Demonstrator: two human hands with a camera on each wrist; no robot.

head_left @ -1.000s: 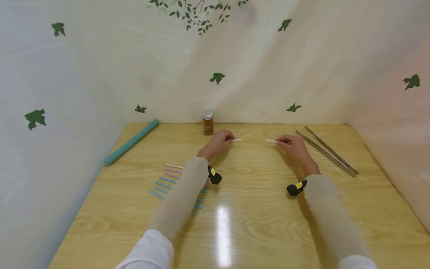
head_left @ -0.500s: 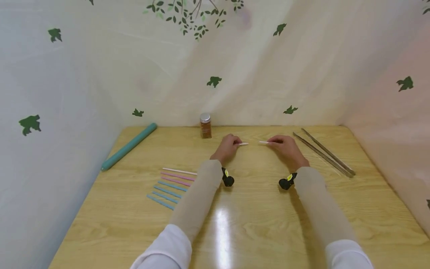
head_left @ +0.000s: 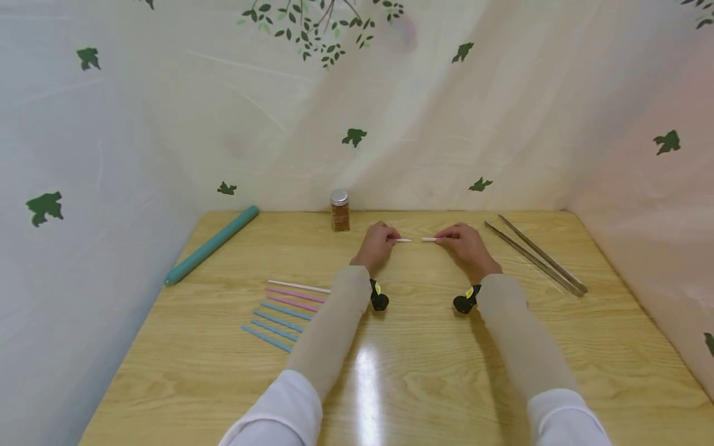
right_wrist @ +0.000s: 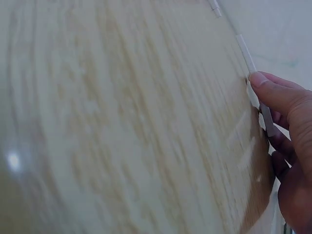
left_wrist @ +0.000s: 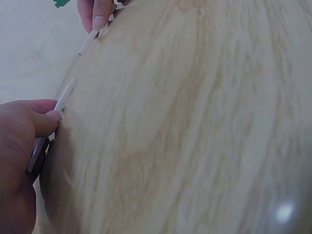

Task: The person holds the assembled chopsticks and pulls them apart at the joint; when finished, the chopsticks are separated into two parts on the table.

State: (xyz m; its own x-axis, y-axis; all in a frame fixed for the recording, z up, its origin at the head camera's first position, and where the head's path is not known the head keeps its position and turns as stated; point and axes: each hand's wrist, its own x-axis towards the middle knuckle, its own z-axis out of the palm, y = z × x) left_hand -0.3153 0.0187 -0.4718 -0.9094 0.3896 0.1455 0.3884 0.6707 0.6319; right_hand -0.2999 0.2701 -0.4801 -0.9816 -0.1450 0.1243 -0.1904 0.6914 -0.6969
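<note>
Near the back of the wooden table my left hand [head_left: 377, 243] pinches a thin white stick [left_wrist: 65, 96] between thumb and fingers. Its bare end tapers and points right. Opposite it, my right hand [head_left: 464, 246] pinches a second white stick [right_wrist: 245, 52], whose free end looks blunt and points left. The two ends face each other roughly in line, with a small gap between them. In both wrist views part of each stick is covered by the fingers. I cannot tell from these views what the sticks are made of.
Several long thin sticks lie in a row at left: one white stick [head_left: 298, 286], pink sticks [head_left: 294, 293] and blue sticks [head_left: 273, 331], partly behind the left sleeve. A teal rod [head_left: 212, 246], a spice jar [head_left: 340, 211] and long metal tongs [head_left: 530, 254] lie or stand around.
Both hands have come closer together, the left moving right and the right moving left, so the gap between the stick ends has narrowed. The left forearm now covers less of the row of sticks.
</note>
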